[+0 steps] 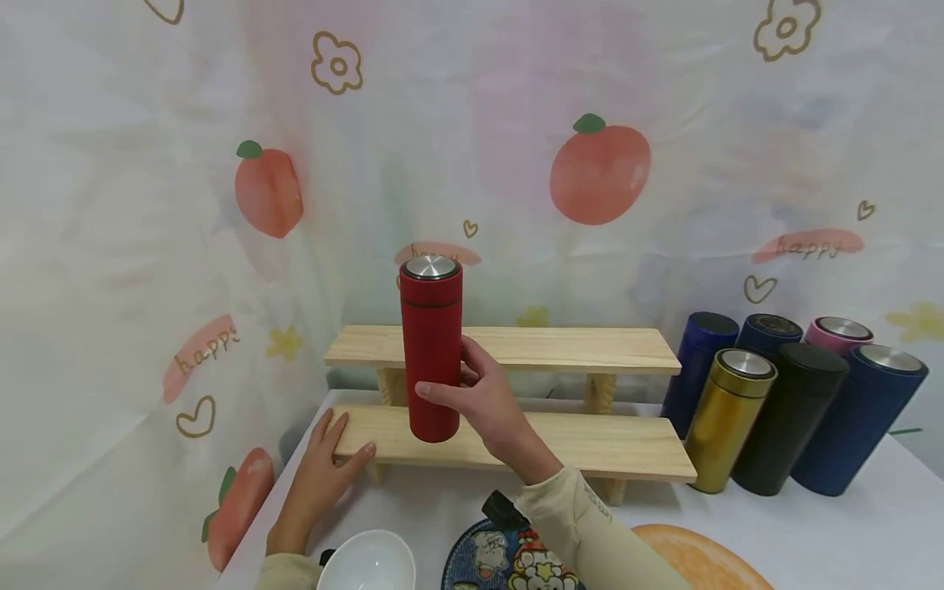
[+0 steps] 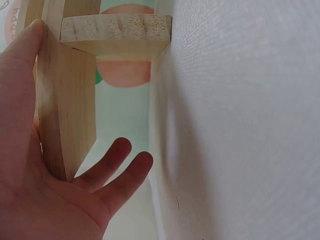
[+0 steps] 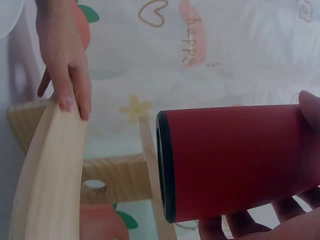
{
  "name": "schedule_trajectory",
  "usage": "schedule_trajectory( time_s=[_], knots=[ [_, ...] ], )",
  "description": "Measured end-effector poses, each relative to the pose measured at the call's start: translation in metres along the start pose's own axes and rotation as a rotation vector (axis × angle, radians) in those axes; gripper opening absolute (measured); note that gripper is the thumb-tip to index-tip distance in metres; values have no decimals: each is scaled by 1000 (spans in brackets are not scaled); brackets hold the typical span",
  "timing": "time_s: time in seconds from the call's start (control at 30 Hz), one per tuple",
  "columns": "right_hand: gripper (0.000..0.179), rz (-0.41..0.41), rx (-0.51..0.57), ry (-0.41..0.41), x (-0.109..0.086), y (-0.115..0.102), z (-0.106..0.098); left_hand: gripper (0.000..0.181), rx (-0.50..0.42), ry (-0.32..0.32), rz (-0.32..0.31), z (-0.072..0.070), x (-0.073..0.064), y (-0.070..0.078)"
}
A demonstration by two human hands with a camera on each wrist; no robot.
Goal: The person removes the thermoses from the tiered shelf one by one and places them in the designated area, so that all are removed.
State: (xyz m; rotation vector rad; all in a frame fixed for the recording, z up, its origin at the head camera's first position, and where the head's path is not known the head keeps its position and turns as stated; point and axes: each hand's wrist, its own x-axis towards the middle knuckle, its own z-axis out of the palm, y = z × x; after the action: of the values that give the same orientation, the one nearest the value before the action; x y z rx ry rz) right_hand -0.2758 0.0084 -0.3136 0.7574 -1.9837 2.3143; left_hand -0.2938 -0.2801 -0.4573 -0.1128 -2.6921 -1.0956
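Note:
A red thermos flask with a silver-topped lid is held upright by my right hand, in front of the two-tier wooden shelf. The right wrist view shows the dark-rimmed base of the flask, apart from the shelf, with the right fingers curled beneath it. My left hand grips the left end of the lower board. Close up in the left wrist view, its palm lies against the board, and two fingers stick out past it.
Several flasks stand at the shelf's right end, including a gold flask, a black flask and a blue flask. Nearer lie a white bowl, a patterned blue round item and an orange round mat. A printed curtain hangs behind.

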Motion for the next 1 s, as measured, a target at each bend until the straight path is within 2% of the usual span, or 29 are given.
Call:
schedule_trajectory(
  time_s=[0.27,0.53,0.77,1.0],
  knots=[
    [71,30,-66,43,-16,1,-22,88,-8,34,54,-3,-3,-1],
    [72,51,-107,49,-29,2,-44,88,-2,28,45,-2,-4,-2],
    [73,55,-131,62,-43,-3,-62,91,21,-4,11,-2,-4,1],
    [76,85,-173,113,-61,-10,-81,91,26,-1,34,-2,-2,2]
  ],
)
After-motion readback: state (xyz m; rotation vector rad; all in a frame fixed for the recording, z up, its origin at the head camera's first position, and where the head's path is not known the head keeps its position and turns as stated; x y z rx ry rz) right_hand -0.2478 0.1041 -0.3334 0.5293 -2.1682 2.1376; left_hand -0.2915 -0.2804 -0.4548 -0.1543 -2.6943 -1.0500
